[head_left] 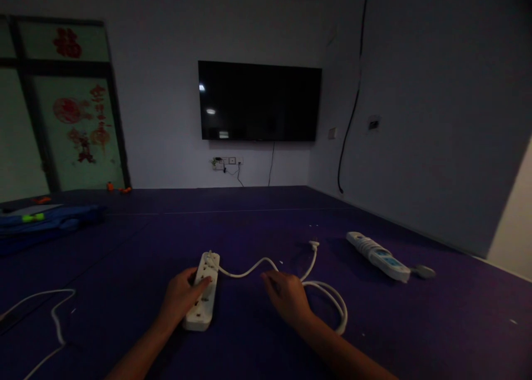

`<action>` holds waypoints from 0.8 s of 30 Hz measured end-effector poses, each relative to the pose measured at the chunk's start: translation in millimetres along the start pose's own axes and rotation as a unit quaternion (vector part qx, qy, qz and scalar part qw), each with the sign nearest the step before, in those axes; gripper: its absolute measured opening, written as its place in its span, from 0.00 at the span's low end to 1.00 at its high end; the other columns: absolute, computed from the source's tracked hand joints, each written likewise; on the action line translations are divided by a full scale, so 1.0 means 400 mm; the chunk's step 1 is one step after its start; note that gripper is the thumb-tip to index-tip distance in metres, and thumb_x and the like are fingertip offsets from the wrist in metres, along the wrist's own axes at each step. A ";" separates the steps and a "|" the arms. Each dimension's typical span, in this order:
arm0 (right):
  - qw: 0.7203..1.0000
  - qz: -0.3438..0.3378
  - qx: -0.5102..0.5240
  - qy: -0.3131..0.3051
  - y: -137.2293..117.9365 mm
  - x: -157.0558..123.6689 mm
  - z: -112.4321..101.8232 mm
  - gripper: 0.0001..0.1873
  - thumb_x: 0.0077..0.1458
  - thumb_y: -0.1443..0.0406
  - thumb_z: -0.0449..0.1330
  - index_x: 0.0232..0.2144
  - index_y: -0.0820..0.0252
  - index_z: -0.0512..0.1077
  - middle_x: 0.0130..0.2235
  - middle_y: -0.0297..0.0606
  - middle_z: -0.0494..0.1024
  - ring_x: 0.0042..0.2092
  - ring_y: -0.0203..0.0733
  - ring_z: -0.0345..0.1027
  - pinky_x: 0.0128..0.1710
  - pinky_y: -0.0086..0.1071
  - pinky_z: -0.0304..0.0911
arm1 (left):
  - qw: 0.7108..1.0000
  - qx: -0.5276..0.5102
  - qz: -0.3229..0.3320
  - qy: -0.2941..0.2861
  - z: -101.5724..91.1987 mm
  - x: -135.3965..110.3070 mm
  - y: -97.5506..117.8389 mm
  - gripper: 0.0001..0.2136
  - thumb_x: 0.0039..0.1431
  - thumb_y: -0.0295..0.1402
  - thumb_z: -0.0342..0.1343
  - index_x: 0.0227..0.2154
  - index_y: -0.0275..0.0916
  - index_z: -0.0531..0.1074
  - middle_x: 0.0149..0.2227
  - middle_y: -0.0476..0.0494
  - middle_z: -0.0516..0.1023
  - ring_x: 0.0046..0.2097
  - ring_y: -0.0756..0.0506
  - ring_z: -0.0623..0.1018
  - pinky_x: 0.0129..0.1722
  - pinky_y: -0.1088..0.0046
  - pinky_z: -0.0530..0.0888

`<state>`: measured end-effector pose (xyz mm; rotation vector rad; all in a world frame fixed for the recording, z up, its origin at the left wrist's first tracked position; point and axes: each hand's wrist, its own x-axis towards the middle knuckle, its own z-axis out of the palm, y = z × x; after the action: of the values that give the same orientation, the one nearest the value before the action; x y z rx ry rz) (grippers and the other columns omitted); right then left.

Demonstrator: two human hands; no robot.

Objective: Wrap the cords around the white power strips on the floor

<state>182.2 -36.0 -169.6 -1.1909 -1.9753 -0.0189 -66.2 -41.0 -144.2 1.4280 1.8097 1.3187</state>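
While a loose white cable lies toward the left of the purple surface, it is best kept out of the work. The left hand has its grip around the left side of a white power strip, thumb on top; that strip lies well short of the far edge and should stay flat and steady. Next comes the right hand, fingers curled where the strip's white cord passes; whether that grip is closed on it, I cannot tell. Feeding the cord gently from the strip toward its plug, easing the loop without twists, seems wisest. Nearer the right edge lies a second strip, cord wound around it, which the loop should clear.
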 end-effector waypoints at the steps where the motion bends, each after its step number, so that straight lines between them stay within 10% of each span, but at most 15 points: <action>1: 1.000 0.001 -0.001 0.000 0.000 0.000 0.001 0.19 0.60 0.63 0.46 0.20 0.60 0.67 0.20 0.36 0.71 0.22 0.35 0.65 0.23 0.27 0.48 | 0.999 0.034 0.006 -0.010 0.000 -0.002 0.002 0.18 0.36 0.38 0.63 0.33 0.36 0.75 0.36 0.38 0.80 0.40 0.36 0.77 0.38 0.68 0.70; 12: 1.000 -0.001 0.007 0.000 0.001 0.000 0.001 0.18 0.59 0.63 0.46 0.20 0.60 0.65 0.20 0.35 0.70 0.22 0.33 0.64 0.23 0.26 0.48 | 0.958 0.265 0.088 -0.069 0.013 -0.040 0.014 0.29 0.46 0.34 0.54 0.54 0.28 0.62 0.52 0.30 0.71 0.52 0.39 0.72 0.49 0.68 0.67; 24: 1.000 0.001 0.014 -0.016 0.000 0.000 -0.003 0.19 0.59 0.62 0.46 0.20 0.60 0.67 0.20 0.35 0.71 0.22 0.34 0.64 0.23 0.27 0.49 | 0.920 0.375 0.076 -0.088 0.012 -0.051 0.028 0.28 0.50 0.35 0.51 0.54 0.26 0.61 0.45 0.28 0.76 0.46 0.37 0.76 0.43 0.67 0.69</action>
<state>183.0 -36.4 -169.0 -1.1811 -1.9954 0.0280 -50.2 -58.3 -140.1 2.0220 2.2228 0.5113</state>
